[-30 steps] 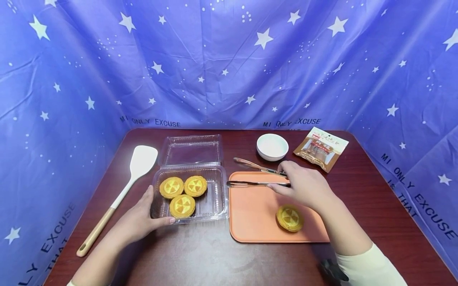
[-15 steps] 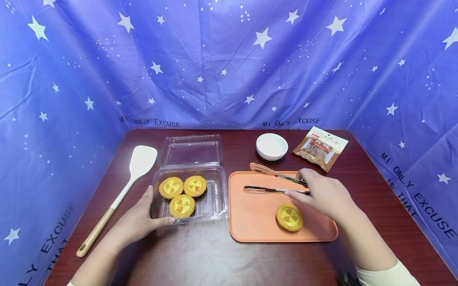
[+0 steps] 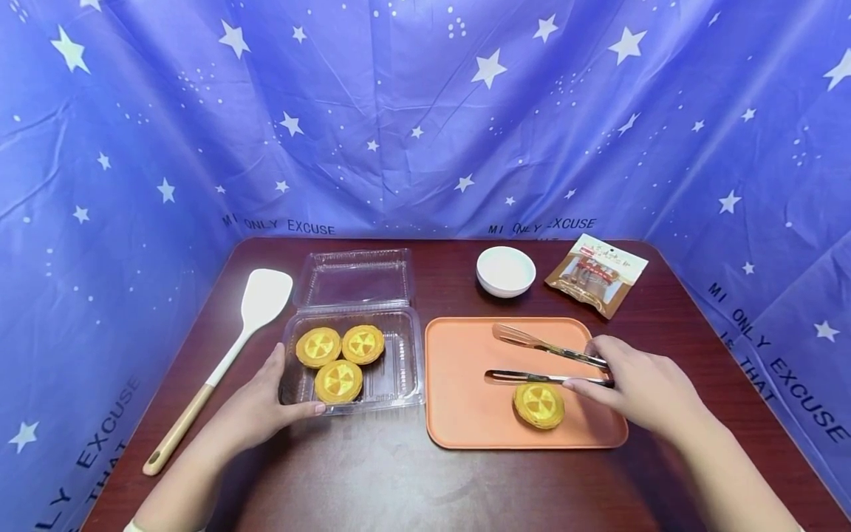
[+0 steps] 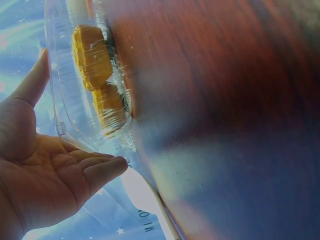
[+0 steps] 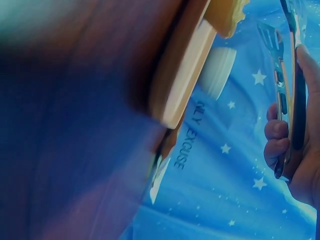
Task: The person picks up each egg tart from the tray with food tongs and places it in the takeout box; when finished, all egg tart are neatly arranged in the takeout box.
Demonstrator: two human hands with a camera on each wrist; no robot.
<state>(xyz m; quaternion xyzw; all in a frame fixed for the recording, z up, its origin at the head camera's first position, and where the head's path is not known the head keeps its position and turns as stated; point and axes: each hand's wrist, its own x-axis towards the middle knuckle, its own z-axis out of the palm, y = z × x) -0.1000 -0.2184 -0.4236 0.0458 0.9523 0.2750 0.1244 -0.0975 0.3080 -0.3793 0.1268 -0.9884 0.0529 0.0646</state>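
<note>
My right hand [image 3: 645, 384] grips metal food tongs [image 3: 552, 351] by the handle end, with their two arms spread apart. The tongs hover over the orange tray [image 3: 459, 414]. Just below their nearer arm lies one egg tart [image 3: 539, 406] on the tray, with nothing between the tong tips. Against the near left corner of a clear plastic container [image 3: 402, 377] rests my left hand [image 3: 259, 406], fingers fairly straight, thumb along the front edge. Three egg tarts [image 3: 340, 382] sit inside; the left wrist view shows egg tarts [image 4: 92, 57] through its wall.
The container's lid [image 3: 355, 279] lies folded back behind it. A white spatula [image 3: 246, 329] with a wooden handle lies at the left. Behind the tray stand a white bowl [image 3: 505, 272] and a brown and white packet [image 3: 596, 275]. A starry blue curtain [image 3: 425, 118] surrounds the table.
My right hand has brought the tongs rightward and nearer, from the tray's far left corner to above the lone egg tart. My left hand and the container have stayed put.
</note>
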